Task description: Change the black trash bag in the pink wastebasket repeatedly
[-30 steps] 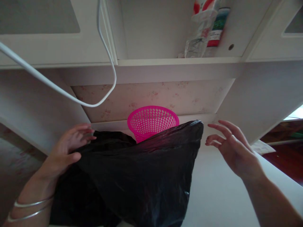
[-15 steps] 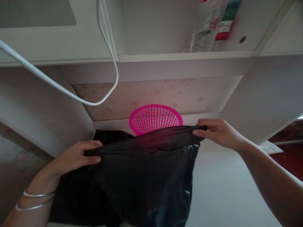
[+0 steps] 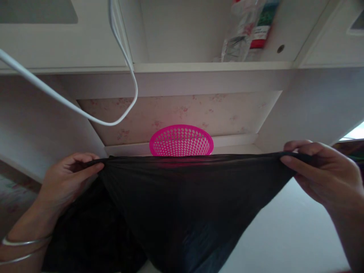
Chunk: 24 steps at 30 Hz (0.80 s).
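Note:
A thin black plastic bag [image 3: 193, 201] is stretched wide across the lower middle of the view, its top edge nearly level. My left hand [image 3: 68, 174] pinches the bag's left corner between thumb and fingers. At the opposite corner, my right hand [image 3: 324, 170] is closed on the bag in the same way. Behind the top edge stands a pink perforated basket [image 3: 182, 140], its lower part hidden by the bag. Two silver bangles circle my left wrist.
A white cable [image 3: 71, 104] loops down at the upper left. The white cabinet shelf [image 3: 213, 67] above holds a clear plastic package [image 3: 237, 36] and a red and green package [image 3: 263, 26]. White side panels flank the floral wall [image 3: 182, 112].
My hands have moved apart, the right one farther to the right and the left one left and slightly up. The bag's edge is now pulled wide and taut. The view has shifted slightly.

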Each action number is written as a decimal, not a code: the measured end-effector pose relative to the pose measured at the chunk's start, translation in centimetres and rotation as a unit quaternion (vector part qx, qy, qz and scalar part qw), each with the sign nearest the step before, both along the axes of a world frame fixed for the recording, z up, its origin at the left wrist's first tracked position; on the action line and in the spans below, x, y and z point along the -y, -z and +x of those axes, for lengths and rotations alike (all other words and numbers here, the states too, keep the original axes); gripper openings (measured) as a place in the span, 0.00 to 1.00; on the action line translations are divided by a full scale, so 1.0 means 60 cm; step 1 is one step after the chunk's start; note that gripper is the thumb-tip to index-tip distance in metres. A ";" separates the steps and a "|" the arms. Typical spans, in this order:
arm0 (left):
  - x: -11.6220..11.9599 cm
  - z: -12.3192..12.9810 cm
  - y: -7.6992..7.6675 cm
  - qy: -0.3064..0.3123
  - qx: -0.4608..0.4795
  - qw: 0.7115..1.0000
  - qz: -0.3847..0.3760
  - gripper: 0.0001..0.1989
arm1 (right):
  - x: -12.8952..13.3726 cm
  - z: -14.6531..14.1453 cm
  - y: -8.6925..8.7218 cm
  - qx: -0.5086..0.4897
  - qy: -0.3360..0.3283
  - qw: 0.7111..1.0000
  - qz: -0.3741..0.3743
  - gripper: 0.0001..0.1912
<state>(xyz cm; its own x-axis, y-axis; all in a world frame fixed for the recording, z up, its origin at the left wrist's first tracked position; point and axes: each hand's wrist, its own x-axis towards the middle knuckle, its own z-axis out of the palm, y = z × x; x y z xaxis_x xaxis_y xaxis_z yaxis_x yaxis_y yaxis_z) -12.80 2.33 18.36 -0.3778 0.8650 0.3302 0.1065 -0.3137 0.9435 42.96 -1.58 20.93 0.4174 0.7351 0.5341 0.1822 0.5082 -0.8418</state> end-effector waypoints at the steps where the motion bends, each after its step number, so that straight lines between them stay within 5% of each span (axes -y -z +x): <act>1: -0.001 0.008 -0.007 0.013 0.038 0.999 0.021 0.20 | 0.002 -0.003 -0.004 -0.030 -0.011 0.999 0.008 0.21; 7: -0.011 0.023 -0.035 0.033 0.150 0.984 0.092 0.19 | -0.003 -0.020 -0.017 -0.117 -0.064 0.991 0.031 0.19; 20: 0.032 -0.013 -0.014 0.005 0.153 0.988 -0.004 0.25 | 0.022 0.009 0.032 -0.188 -0.074 0.977 -0.063 0.23; 24: 0.044 -0.024 -0.015 0.018 0.133 0.991 -0.006 0.24 | 0.032 0.033 0.037 -0.130 -0.139 0.981 -0.033 0.23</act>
<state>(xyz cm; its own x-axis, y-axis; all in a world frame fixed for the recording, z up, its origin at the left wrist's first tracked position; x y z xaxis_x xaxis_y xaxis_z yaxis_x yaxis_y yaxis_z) -14.27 -0.29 19.28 -0.4183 0.8829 0.2134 -0.1573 -0.3018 0.9403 44.92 -3.48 18.70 0.3125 0.8689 0.3839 -0.1809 0.4512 -0.8739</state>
